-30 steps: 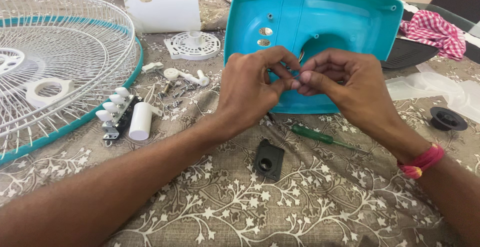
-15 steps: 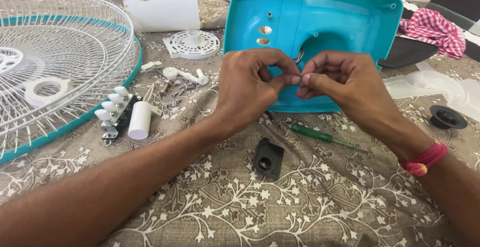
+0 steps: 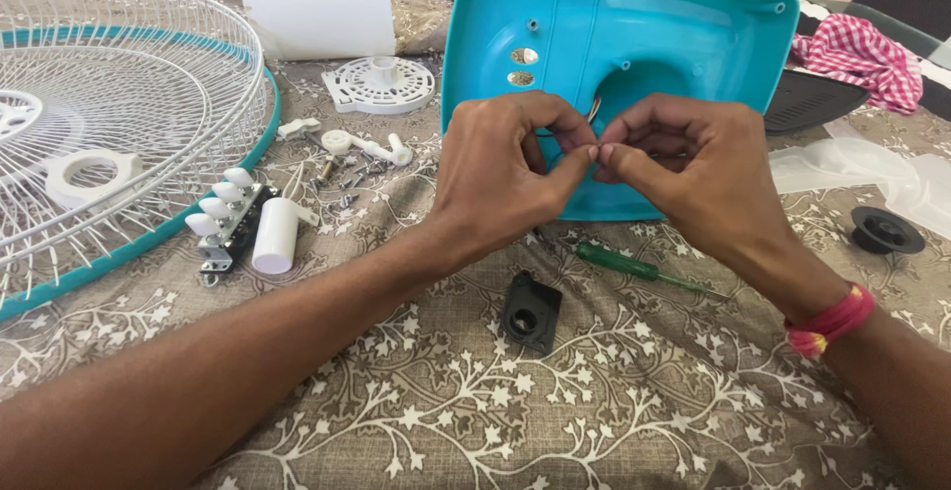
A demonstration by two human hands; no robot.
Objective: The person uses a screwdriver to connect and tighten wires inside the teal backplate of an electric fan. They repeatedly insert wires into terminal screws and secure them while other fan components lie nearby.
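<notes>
teal housing partly hidden; pinched item unclear between fingertips.

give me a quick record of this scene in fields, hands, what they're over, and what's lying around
left hand: fingertips pinched, meeting the right hand
right hand: fingertips pinched; whatever is between them is too small to tell
under hands: turquoise plastic housing, inner side up
near hands: green screwdriver, black plastic part
left side: white wire fan guard, push-button switch block, white cylinder
surface: floral cloth
</notes>
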